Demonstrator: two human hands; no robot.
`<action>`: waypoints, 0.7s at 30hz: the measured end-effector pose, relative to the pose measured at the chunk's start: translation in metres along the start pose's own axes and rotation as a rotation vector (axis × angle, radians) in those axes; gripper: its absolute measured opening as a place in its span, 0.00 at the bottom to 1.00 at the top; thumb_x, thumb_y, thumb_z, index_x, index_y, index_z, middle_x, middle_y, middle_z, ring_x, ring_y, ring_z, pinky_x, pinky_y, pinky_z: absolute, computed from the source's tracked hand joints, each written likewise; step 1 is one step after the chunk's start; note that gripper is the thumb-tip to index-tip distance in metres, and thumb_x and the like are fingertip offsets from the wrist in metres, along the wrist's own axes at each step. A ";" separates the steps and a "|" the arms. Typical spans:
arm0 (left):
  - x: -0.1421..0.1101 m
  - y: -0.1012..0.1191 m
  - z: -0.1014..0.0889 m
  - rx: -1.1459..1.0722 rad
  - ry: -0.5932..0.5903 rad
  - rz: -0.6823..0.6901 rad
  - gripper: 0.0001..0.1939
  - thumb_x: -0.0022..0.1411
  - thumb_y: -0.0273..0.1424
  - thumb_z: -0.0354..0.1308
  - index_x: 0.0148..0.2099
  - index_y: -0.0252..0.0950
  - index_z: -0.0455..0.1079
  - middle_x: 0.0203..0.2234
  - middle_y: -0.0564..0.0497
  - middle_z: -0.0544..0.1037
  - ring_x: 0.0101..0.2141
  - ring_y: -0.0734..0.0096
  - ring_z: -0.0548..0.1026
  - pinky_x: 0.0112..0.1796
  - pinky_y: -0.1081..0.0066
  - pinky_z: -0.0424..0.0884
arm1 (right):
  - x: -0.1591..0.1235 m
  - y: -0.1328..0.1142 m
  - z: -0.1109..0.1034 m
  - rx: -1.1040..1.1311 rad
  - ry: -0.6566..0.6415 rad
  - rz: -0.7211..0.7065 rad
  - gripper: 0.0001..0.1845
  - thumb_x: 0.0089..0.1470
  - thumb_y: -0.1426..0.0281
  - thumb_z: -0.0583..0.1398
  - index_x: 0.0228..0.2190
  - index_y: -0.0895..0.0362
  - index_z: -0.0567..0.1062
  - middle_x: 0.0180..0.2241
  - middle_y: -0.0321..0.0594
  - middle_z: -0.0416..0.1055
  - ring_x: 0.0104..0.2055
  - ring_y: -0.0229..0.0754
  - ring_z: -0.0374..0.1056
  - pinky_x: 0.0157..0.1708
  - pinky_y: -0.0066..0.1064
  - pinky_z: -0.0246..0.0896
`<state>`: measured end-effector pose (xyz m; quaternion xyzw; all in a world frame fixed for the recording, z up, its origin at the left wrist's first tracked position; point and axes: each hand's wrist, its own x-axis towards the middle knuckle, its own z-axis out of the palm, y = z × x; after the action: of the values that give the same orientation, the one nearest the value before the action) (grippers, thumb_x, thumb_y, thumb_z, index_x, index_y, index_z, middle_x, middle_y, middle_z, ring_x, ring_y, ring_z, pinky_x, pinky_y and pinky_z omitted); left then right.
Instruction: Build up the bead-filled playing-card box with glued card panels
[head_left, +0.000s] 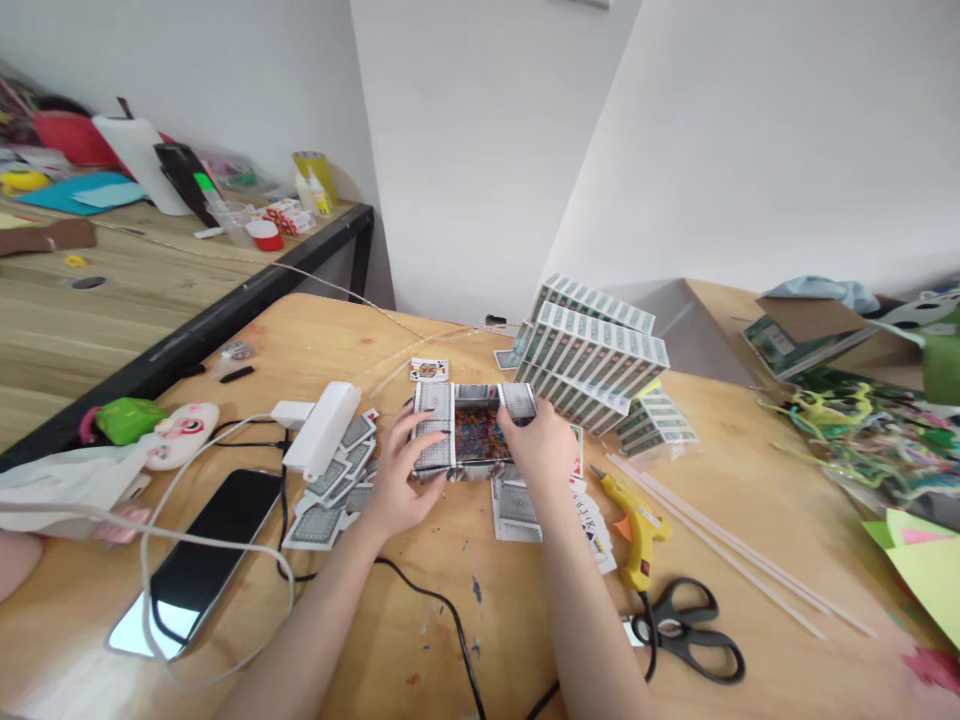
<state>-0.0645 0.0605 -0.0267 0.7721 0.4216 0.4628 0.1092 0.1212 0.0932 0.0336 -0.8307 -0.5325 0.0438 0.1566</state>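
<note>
A small open box made of playing cards sits mid-table, with multicoloured bits inside. My left hand presses its fingers against the box's left wall. My right hand curls over the right wall, fingers closed on the card edge. Loose playing cards fan out to the left of the box, and more cards lie just in front of it. A single face-up card lies behind.
Stacked card packs stand behind right. A yellow glue gun, black scissors and glue sticks lie right. A phone, white charger and cables lie left. Craft scraps crowd the far right.
</note>
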 end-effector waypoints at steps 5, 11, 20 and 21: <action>0.001 -0.001 0.000 -0.008 -0.010 -0.011 0.24 0.53 0.27 0.57 0.52 0.38 0.60 0.54 0.41 0.61 0.59 0.52 0.55 0.57 0.49 0.54 | 0.000 0.002 -0.004 0.069 0.001 -0.003 0.24 0.49 0.52 0.54 0.34 0.60 0.74 0.30 0.51 0.76 0.35 0.53 0.73 0.32 0.35 0.61; 0.001 -0.002 0.001 -0.004 -0.013 -0.027 0.22 0.53 0.29 0.57 0.52 0.40 0.61 0.53 0.42 0.62 0.59 0.52 0.56 0.57 0.50 0.55 | 0.005 0.011 -0.019 0.183 0.041 0.019 0.23 0.46 0.54 0.56 0.32 0.60 0.77 0.27 0.50 0.77 0.34 0.53 0.72 0.33 0.35 0.61; 0.000 -0.004 0.002 -0.073 -0.032 -0.061 0.30 0.55 0.28 0.57 0.60 0.39 0.55 0.60 0.41 0.58 0.61 0.54 0.55 0.58 0.51 0.54 | -0.032 0.085 -0.055 0.230 -0.191 -0.091 0.20 0.43 0.58 0.58 0.35 0.57 0.76 0.30 0.43 0.76 0.32 0.47 0.71 0.31 0.32 0.60; -0.001 -0.004 0.002 -0.085 -0.034 -0.068 0.31 0.55 0.28 0.56 0.61 0.39 0.55 0.61 0.42 0.57 0.61 0.54 0.55 0.58 0.51 0.55 | -0.042 0.093 -0.053 0.175 -0.236 -0.129 0.20 0.43 0.59 0.58 0.35 0.57 0.76 0.30 0.44 0.75 0.33 0.48 0.71 0.32 0.33 0.61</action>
<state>-0.0656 0.0630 -0.0303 0.7597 0.4256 0.4632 0.1647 0.1972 0.0087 0.0511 -0.7670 -0.5936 0.1770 0.1673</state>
